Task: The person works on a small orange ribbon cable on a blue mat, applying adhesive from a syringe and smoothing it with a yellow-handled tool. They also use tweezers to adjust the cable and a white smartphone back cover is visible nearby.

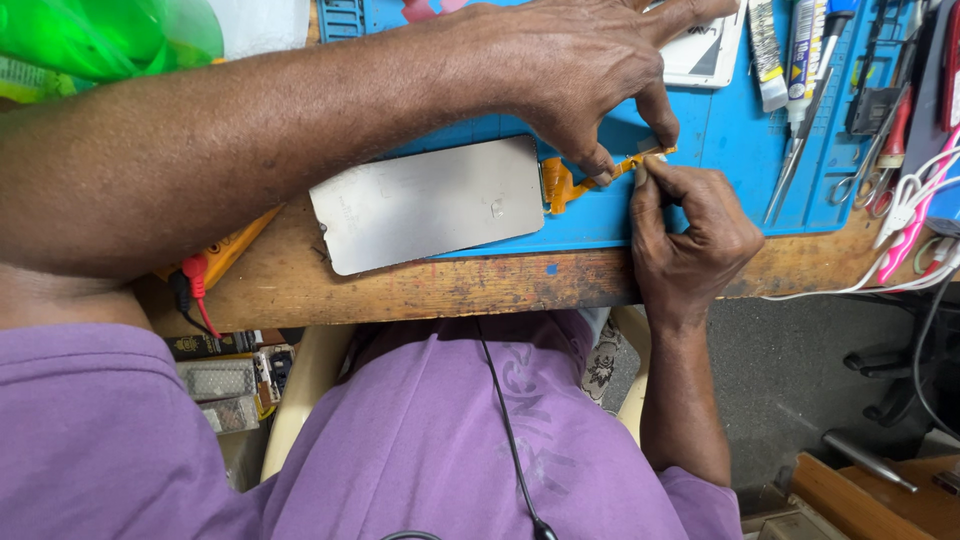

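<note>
Orange and thin, the flex ribbon runs from the right end of the grey phone screen panel out across the blue work mat; the left hand reaches over from above with its fingers drawn narrow and pressed down on the ribbon's middle, while the right hand comes up from the desk's near edge and pinches the ribbon's far tip between thumb and forefinger; the two hands nearly touch at the ribbon. The panel lies flat, face down, half on the mat and half over the bare wooden desk, its lower left corner close to the desk's front edge; a narrow strip of worn wood is all the room left in front of it, and the mat's lower edge runs just behind that strip. To the right the mat is crowded with tools: one pair of tweezers, one pair of scissors, and one glue tube, with white cables trailing off the desk's right corner. At the left edge one yellow multimeter sits partly under the forearm; a green plastic bag lies at the far left corner, and I cannot tell what it holds.
</note>
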